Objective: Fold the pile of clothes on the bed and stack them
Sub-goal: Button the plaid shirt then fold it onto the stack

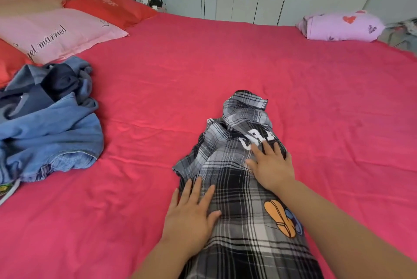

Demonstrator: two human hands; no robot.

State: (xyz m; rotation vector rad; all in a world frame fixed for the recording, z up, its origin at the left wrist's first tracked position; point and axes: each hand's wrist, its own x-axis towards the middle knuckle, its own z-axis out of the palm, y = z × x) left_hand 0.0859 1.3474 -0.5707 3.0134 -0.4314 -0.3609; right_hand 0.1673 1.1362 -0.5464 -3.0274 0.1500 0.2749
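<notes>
Watching the head cam. Plaid shirt is laid lengthwise on the pink bed sheet, collar end away from me, hem running out of frame at the bottom. It has white lettering near the top and an orange cartoon print lower right.

Left hand is flat and open, fingers spread, pressing on the shirt's left edge. Right hand is also open and flat, palm down on the upper part just below the lettering. Neither hand is pinching fabric; both look like smoothing or pinning.

The shirt already looks narrowed into a long strip, so my read is that the next step is the crosswise fold.

Unfolded pile of denim and dark blue clothes sits at the left, well apart from the shirt, near the pillows. I see no finished stack on this side. A lilac heart-print bundle sits at the far right edge; I can't tell if it belongs to the task.

Risks as I see them:
- Collar end is bunched and rumpled. Folding over it as is would give a lumpy, lopsided packet.
- The left flap near the left hand sticks out at an angle; lifting that hand could let it spring open.
- Flat palms have no grip, so sliding them may drag the shirt and wrinkle the sheet.
- Hem is out of view, so I can't check its alignment.
</notes>
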